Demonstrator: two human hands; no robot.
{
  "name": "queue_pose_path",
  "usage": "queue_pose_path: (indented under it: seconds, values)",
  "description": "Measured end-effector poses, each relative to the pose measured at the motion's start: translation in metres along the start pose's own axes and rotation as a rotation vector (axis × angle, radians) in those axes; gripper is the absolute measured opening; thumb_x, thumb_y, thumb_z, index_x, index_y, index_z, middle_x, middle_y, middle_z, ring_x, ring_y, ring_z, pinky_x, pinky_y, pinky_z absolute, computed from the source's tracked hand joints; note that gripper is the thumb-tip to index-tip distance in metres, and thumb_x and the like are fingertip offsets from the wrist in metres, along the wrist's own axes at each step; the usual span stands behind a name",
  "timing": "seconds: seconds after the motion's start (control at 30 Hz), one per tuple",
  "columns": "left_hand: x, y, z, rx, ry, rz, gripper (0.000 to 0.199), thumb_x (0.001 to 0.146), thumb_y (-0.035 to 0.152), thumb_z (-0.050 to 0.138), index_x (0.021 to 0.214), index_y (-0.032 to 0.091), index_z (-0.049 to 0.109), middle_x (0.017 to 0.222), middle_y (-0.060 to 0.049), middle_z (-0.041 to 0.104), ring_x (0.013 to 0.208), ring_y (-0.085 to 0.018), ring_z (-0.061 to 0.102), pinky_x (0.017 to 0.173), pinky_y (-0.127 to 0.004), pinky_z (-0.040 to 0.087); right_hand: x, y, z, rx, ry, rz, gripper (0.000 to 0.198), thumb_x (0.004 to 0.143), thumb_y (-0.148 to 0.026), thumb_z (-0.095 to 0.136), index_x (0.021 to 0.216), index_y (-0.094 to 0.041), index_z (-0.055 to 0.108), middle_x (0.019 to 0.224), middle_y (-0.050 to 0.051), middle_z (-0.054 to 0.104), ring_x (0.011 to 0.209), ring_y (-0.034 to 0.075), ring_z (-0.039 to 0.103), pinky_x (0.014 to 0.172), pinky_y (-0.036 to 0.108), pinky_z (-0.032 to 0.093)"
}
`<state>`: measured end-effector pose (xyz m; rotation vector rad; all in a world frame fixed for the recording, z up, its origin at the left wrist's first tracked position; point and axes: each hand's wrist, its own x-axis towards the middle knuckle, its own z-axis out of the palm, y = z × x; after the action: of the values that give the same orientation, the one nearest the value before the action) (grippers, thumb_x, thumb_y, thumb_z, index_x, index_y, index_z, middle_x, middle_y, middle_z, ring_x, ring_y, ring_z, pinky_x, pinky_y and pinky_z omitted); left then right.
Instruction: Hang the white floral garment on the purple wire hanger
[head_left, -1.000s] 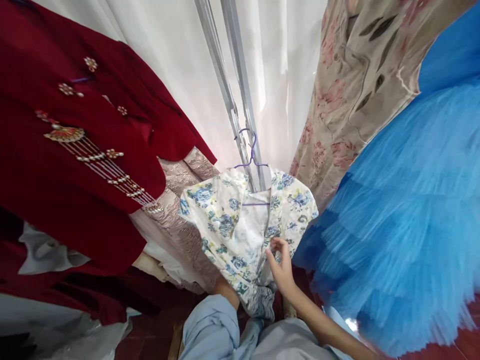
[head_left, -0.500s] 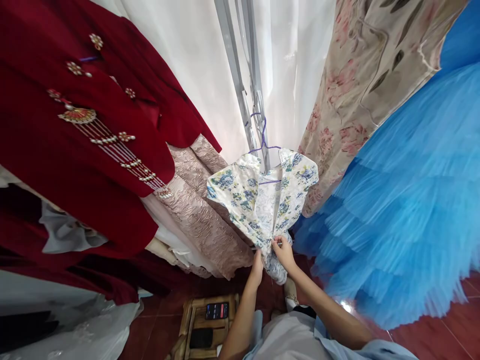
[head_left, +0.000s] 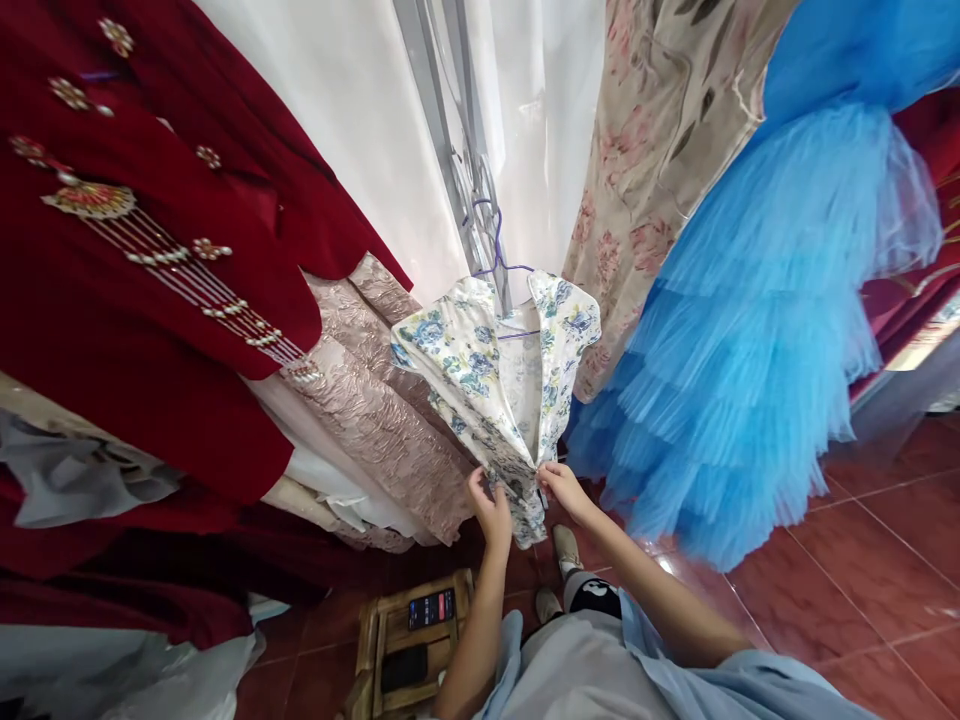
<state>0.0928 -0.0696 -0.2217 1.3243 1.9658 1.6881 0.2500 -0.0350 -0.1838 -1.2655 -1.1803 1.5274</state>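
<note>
A white short-sleeved blouse [head_left: 469, 370] with blue flowers and green leaves hangs with its front neckline open on a purple hanger [head_left: 499, 243]. The hanger's hook is at a grey metal stand [head_left: 435, 110]. At the blouse's lower front edge, where the two sides meet, my right hand [head_left: 562, 487] pinches the cloth between thumb and fingers. My left hand [head_left: 493, 512] is by the lower left side of the blouse, thumb and forefinger apart, against the fabric. Its other fingers are partly hidden.
A dark red beaded garment [head_left: 247, 230] and a pink brocade skirt [head_left: 390, 400] hang at left. To the right are a beige floral dress [head_left: 630, 130] and a blue tiered tulle dress [head_left: 735, 330]. A phone [head_left: 431, 609] lies on a low wooden stool [head_left: 367, 640].
My left hand has moved left and up, and its thumb and forefinger have spread. The bunched lower cloth hangs straighter now. My right hand still pinches the front edge. The view has turned right.
</note>
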Motion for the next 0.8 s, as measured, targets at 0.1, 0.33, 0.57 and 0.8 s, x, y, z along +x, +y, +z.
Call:
queue_pose_path:
  seconds: [0.1,0.33,0.57,0.8]
  values:
    - [-0.021,0.021,0.004,0.023,-0.314,0.203,0.028,0.084,0.018,0.061,0.112,0.021,0.065,0.108,-0.012,0.065,0.108,-0.028,0.061,0.098,-0.045,0.048,-0.017,0.001,0.007,0.038,0.006,0.001,0.030,0.075,-0.043,0.057,0.059,-0.021,0.044,0.048,-0.005,0.044,0.043,0.008,0.034,0.045,0.023,0.025]
    - [-0.042,0.034,0.013,-0.089,-0.374,0.152,0.016,0.091,0.021,0.052,0.091,0.018,0.067,0.091,-0.011,0.069,0.090,-0.026,0.065,0.084,-0.040,0.052,-0.031,-0.006,0.017,0.056,0.020,-0.028,0.031,0.074,-0.040,0.059,0.055,-0.022,0.043,0.043,-0.005,0.043,0.043,0.009,0.035,0.045,0.022,0.029]
    - [-0.041,0.040,-0.001,-0.095,-0.286,0.063,0.019,0.085,0.025,0.060,0.101,0.017,0.066,0.096,-0.012,0.071,0.091,-0.027,0.066,0.083,-0.040,0.050,-0.042,-0.013,0.024,0.059,-0.001,-0.023,0.027,0.070,-0.034,0.061,0.052,-0.021,0.046,0.042,-0.004,0.047,0.044,0.009,0.039,0.047,0.022,0.031]
    - [-0.049,0.051,-0.009,0.022,-0.357,0.175,0.010,0.085,0.022,0.057,0.088,0.019,0.066,0.084,-0.008,0.070,0.083,-0.025,0.063,0.079,-0.036,0.047,-0.056,-0.023,0.020,0.145,0.012,0.062,0.027,0.070,-0.043,0.056,0.056,-0.021,0.049,0.042,-0.004,0.045,0.037,0.007,0.027,0.040,0.023,0.019]
